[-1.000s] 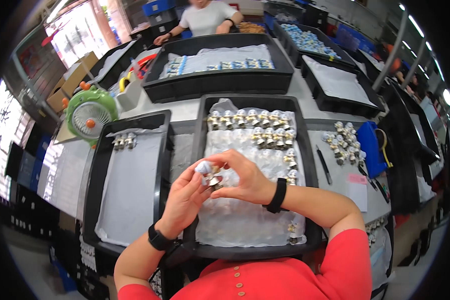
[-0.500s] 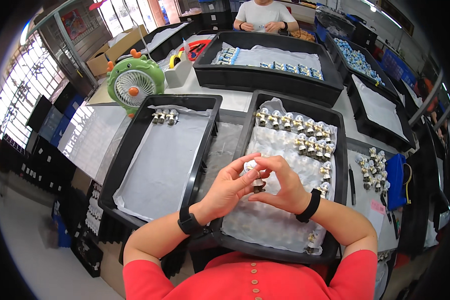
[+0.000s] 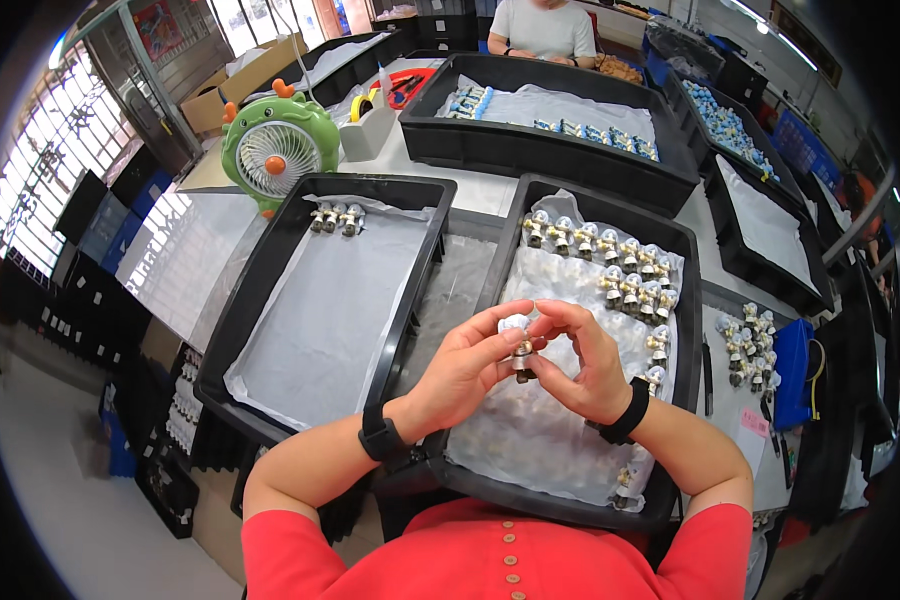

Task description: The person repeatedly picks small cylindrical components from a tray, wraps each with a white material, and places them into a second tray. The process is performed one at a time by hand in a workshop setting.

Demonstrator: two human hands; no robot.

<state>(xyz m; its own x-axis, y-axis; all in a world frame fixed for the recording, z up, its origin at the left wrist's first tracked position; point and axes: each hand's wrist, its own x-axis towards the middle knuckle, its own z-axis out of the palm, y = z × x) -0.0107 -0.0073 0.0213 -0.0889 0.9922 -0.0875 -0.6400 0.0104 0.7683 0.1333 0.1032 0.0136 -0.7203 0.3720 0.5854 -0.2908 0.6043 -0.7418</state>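
Over the near right black tray (image 3: 686, 330), both my hands meet around one small figurine (image 3: 521, 352) with a white top, gold trim and a dark base. The figurine is upright. My left hand (image 3: 467, 365) pinches it from the left, thumb across its front. My right hand (image 3: 587, 365) closes on it from the other side, thumb near the base and fingertips at the head. In the tray beneath, similar figurines (image 3: 630, 285) lie in rows on a white liner (image 3: 530, 450). The left black tray (image 3: 232, 345) holds three such figurines (image 3: 337, 217) at its far end.
A green fan (image 3: 282, 148) stands beyond the left tray. Farther back is a large black tray (image 3: 550, 150) with blue-and-white pieces, and a person in white (image 3: 545, 30) behind it. On the right, a figurine cluster (image 3: 750, 345) lies beside a blue container (image 3: 793, 372) and a black pen (image 3: 708, 380).
The figurine is turned so that its gold-trimmed body shows more, and my right thumb has shifted against it. The view has moved slightly. The person opposite has lowered their hands.
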